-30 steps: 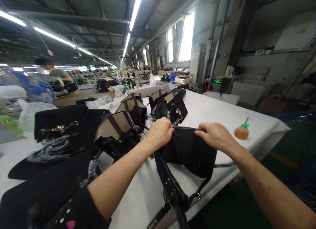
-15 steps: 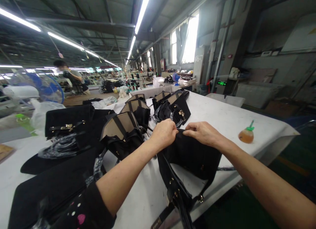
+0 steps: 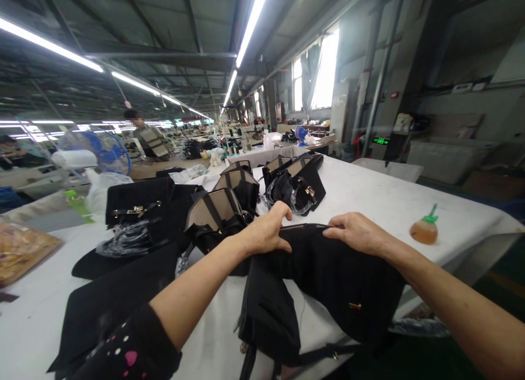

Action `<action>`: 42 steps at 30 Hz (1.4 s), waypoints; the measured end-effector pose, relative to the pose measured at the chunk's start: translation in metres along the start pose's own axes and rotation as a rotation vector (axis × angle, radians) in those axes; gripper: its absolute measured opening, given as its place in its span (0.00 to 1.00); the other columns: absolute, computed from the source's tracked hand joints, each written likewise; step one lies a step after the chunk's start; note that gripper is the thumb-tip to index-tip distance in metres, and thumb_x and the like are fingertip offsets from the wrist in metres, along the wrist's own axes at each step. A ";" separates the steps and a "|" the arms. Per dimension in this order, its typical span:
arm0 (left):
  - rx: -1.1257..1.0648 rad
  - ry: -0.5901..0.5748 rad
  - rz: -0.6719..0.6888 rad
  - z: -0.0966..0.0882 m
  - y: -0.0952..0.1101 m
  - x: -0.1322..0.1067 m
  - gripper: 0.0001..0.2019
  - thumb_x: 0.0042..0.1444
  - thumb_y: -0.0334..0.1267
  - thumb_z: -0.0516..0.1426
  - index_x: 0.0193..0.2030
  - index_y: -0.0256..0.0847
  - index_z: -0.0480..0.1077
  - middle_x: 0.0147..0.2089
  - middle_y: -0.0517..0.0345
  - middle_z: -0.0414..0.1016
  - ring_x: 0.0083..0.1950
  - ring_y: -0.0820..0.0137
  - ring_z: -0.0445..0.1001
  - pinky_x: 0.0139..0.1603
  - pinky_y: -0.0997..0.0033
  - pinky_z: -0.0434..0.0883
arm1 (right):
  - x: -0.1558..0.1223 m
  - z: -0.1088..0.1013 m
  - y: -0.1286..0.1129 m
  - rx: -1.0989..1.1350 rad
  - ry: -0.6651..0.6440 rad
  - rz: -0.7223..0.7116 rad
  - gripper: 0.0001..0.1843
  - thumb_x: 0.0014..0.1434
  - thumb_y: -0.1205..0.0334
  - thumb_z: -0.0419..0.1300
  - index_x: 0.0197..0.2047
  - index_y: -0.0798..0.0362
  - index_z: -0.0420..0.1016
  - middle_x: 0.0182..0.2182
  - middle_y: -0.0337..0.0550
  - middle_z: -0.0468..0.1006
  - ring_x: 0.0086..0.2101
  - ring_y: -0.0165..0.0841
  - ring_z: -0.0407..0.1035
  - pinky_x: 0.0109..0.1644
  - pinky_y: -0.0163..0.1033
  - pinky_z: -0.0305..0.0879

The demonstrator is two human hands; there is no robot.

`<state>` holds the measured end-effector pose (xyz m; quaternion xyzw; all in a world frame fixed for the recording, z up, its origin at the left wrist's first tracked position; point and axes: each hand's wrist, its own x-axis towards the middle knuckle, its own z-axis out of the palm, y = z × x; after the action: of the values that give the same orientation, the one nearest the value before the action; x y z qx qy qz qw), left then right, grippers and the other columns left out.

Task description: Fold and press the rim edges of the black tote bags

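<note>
A black handbag [image 3: 344, 276] is tilted across the near edge of the table in front of me, a small gold metal piece on its side. At the bag's upper edge, my right hand [image 3: 355, 233] pinches the rim between thumb and fingers. My left hand [image 3: 268, 229] is at the left end of that rim, its thumb and fingers spread apart, the thumb against the black fabric. Straps hang from the bag's lower side, partly out of view. Just beyond my left hand stands an open black bag with a beige lining [image 3: 215, 208].
More black bags [image 3: 139, 197] with gold clasps and plastic-wrapped parts lie at left, others [image 3: 295, 186] further back on the white table [image 3: 369, 186]. An orange-filled bottle with a green nozzle [image 3: 424, 229] stands at right. Beyond are a blue fan [image 3: 115, 153] and a person [image 3: 141, 136].
My left hand has opened from its pinch on the rim. The bag has swung so its side faces me more, and its straps have shifted. My view has turned slightly left.
</note>
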<state>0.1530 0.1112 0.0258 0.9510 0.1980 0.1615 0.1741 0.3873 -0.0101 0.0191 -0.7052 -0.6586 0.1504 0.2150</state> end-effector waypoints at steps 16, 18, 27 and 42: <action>0.114 0.005 0.248 -0.002 0.005 0.000 0.09 0.57 0.39 0.59 0.44 0.43 0.70 0.48 0.56 0.69 0.48 0.68 0.70 0.51 0.70 0.68 | -0.003 0.007 -0.001 0.130 -0.032 0.031 0.19 0.54 0.48 0.55 0.21 0.52 0.62 0.17 0.32 0.57 0.21 0.27 0.53 0.25 0.36 0.46; 0.107 0.003 0.256 -0.002 0.006 0.001 0.07 0.58 0.39 0.59 0.42 0.42 0.70 0.47 0.57 0.69 0.47 0.69 0.71 0.50 0.71 0.68 | -0.004 0.007 0.000 0.126 -0.027 0.032 0.19 0.54 0.48 0.55 0.21 0.52 0.61 0.17 0.32 0.57 0.21 0.27 0.52 0.25 0.36 0.46; 0.074 0.060 0.244 0.001 0.008 0.004 0.08 0.56 0.38 0.60 0.40 0.41 0.67 0.48 0.55 0.69 0.48 0.68 0.70 0.50 0.69 0.69 | -0.003 0.006 0.002 0.140 -0.016 0.031 0.19 0.54 0.49 0.55 0.21 0.52 0.62 0.17 0.32 0.57 0.21 0.26 0.52 0.24 0.35 0.46; 0.093 0.077 0.219 -0.001 0.010 0.000 0.05 0.55 0.35 0.60 0.37 0.40 0.69 0.48 0.55 0.68 0.47 0.68 0.70 0.49 0.69 0.69 | -0.004 0.005 0.001 0.139 -0.013 0.033 0.19 0.54 0.48 0.56 0.20 0.52 0.61 0.17 0.32 0.56 0.21 0.27 0.52 0.25 0.36 0.46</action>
<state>0.1561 0.1025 0.0303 0.9671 0.1066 0.2065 0.1033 0.3849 -0.0133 0.0139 -0.6984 -0.6362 0.2041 0.2566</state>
